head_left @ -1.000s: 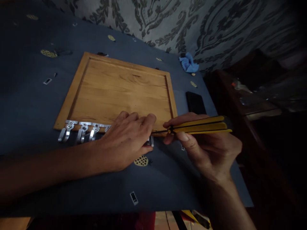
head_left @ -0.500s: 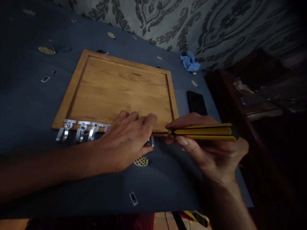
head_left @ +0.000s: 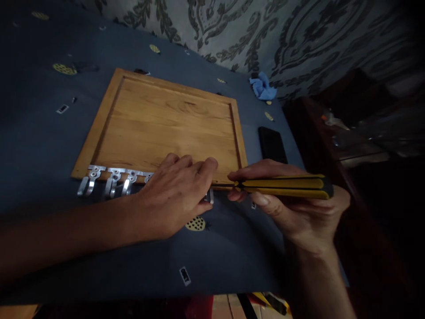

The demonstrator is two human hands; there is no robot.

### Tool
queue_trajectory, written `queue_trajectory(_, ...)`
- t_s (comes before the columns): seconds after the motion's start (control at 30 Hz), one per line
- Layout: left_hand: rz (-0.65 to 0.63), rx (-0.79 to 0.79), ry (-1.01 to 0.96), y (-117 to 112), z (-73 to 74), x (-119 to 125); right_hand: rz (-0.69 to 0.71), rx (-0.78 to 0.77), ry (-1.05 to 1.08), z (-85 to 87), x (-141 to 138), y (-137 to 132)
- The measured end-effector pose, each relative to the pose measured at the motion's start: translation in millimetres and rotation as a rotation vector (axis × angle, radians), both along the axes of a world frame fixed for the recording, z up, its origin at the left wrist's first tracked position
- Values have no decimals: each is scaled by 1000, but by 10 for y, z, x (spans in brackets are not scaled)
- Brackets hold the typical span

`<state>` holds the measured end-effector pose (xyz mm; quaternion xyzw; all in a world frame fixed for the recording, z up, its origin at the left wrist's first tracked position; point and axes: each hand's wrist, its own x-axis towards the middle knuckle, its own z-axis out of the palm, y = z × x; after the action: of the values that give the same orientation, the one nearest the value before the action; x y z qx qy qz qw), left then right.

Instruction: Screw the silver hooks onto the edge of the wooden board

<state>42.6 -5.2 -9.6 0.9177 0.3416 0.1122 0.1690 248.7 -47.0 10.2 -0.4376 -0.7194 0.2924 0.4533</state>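
A framed wooden board (head_left: 172, 124) lies on the blue cloth, with a row of metal hooks (head_left: 114, 179) along its near edge. My left hand (head_left: 181, 190) presses over this edge, fingers bent on the wood and thumb down beside a hook at the right end. It covers part of the hook row. My right hand (head_left: 299, 212) holds a yellow and black screwdriver (head_left: 285, 186) almost level, its handle toward the right. Thumb and fingertips sit near the front of the handle. The shaft points left along the board's near edge, and its tip is hidden by my left hand.
A black phone-like object (head_left: 272, 144) lies right of the board. Farther back is a crumpled blue cloth (head_left: 263, 86) near the patterned wall (head_left: 229, 31). Dark wooden furniture (head_left: 332, 133) stands at the right, past the edge of the table (head_left: 133, 270).
The screwdriver handle has turned about its length, and my right hand has shifted slightly right and its grip has changed. My left hand and the board stay put.
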Motion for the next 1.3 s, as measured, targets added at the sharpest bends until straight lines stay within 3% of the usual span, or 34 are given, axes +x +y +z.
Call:
queue_trajectory(0.4,6,-14,33,-12,15,18,-125,142,-42,-56,-82,-38)
queue_trajectory(0.8,12,-5,28,-2,11,25,-94,146,-37,-94,-75,-11)
queue_trajectory(0.97,5,0,34,-13,30,8,-33,294,-104,-75,-90,12)
queue_trajectory(1.1,7,-14,51,-21,39,-1,-159,358,-153,-44,-155,-15)
queue_trajectory(1.2,5,-19,39,-16,35,-2,-265,308,-148,12,-256,-54)
queue_trajectory(1.3,-6,-36,37,-7,19,-3,-273,131,-1,63,-372,-98)
